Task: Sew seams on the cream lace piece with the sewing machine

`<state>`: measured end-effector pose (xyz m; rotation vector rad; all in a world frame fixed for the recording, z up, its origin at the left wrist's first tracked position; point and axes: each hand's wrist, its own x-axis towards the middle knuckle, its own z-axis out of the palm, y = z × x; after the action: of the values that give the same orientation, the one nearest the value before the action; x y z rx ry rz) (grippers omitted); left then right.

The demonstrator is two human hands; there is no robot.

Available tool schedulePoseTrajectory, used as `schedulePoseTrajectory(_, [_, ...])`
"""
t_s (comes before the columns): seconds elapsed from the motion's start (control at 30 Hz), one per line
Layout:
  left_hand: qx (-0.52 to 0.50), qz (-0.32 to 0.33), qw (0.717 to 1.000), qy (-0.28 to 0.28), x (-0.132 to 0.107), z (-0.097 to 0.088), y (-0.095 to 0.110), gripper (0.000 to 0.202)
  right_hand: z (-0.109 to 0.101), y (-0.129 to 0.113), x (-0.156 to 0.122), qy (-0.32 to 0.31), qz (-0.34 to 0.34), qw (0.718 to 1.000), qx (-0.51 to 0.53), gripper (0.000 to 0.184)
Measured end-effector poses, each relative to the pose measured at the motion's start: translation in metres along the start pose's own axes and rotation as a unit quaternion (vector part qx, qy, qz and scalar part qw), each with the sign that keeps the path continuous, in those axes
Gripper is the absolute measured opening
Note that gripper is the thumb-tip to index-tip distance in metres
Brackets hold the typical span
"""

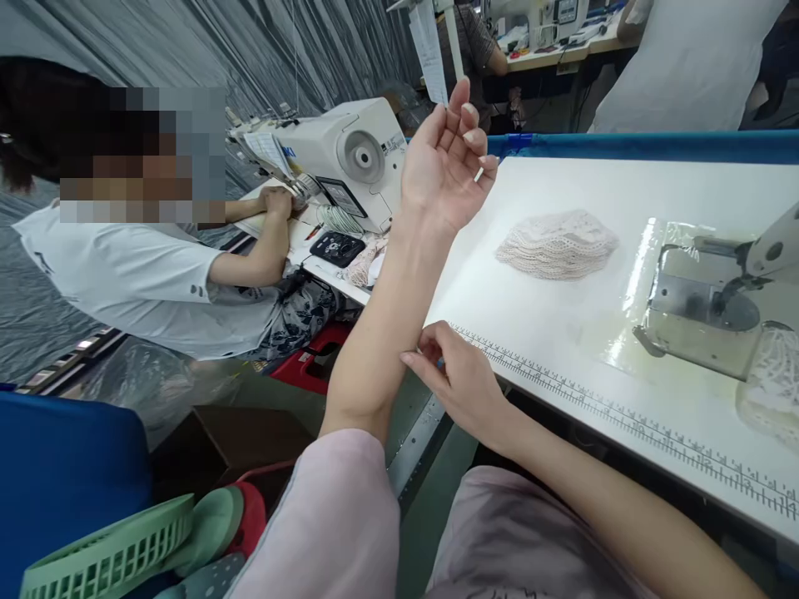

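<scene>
My left hand (446,166) is raised, palm facing me and fingers loosely curled, apart and holding nothing. My left forearm (399,308) stretches up across the middle of the view. Against its inner side, my right hand (459,374) touches the skin with thumb and forefinger. The right fingers are bent in, and a small blue spot shows between them; what it is cannot be made out. To the right of both hands, a stack of pale lace pieces (558,244) lies on the white sewing table (480,287).
A printed ruler (599,399) runs along the table's near edge. At right stands part of a sewing machine (717,291), with more lace (774,383) beside it. On the left a co-worker (156,283) sits at another sewing machine (359,158). Below are a green basket (112,549) and cardboard box (230,433).
</scene>
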<state>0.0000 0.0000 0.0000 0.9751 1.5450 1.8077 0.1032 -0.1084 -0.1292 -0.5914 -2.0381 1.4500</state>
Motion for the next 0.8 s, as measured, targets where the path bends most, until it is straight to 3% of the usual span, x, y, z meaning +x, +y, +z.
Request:
schedulePoseTrajectory(0.17, [-0.081,-0.043,0.996,-0.008,-0.002,-0.002,-0.005,0.035,0.002,0.014,-0.002,-0.007,-0.051,0.999,0.017,0.026])
schedulePoseTrajectory(0.27, [-0.077,-0.043,0.996,-0.01,-0.003,-0.004,-0.005,0.038,0.0,0.023,-0.015,-0.06,-0.08,0.99,-0.1,0.028])
schedulePoseTrajectory(0.33, [-0.063,-0.041,0.997,-0.009,-0.002,-0.005,-0.005,0.035,0.001,0.028,-0.029,-0.123,-0.12,0.956,-0.236,0.014])
schedulePoseTrajectory(0.4, [-0.058,-0.05,0.997,-0.009,-0.002,-0.005,-0.004,0.032,-0.002,0.03,-0.046,-0.153,-0.179,0.903,-0.359,0.05])
schedulePoseTrajectory(0.43, [-0.064,-0.06,0.996,-0.015,-0.002,-0.004,-0.004,0.032,-0.005,0.029,-0.054,-0.158,-0.202,0.884,-0.39,0.055])
schedulePoseTrajectory(0.47, [-0.075,-0.073,0.994,-0.029,-0.003,-0.002,-0.005,0.032,-0.01,0.027,-0.061,-0.155,-0.218,0.876,-0.402,0.041])
schedulePoseTrajectory(0.5, [-0.089,-0.087,0.991,-0.049,-0.005,0.0,-0.007,0.032,-0.017,0.024,-0.068,-0.144,-0.228,0.874,-0.404,0.02])
schedulePoseTrajectory(0.53, [-0.1,-0.101,0.987,-0.076,-0.007,0.003,-0.009,0.031,-0.026,0.02,-0.074,-0.129,-0.238,0.875,-0.401,0.01])
schedulePoseTrajectory(0.57, [-0.101,-0.108,0.983,-0.11,-0.01,0.007,-0.013,0.029,-0.036,0.016,-0.079,-0.108,-0.243,0.876,-0.403,0.019])
schedulePoseTrajectory(0.7, [-0.011,-0.074,0.967,-0.245,-0.023,0.029,-0.039,0.011,-0.09,0.004,-0.105,-0.011,-0.202,0.869,-0.452,0.022])
schedulePoseTrajectory(0.8, [0.13,-0.039,0.92,-0.367,-0.035,0.054,-0.061,0.011,-0.134,-0.002,-0.129,0.013,-0.123,0.873,-0.473,0.031])
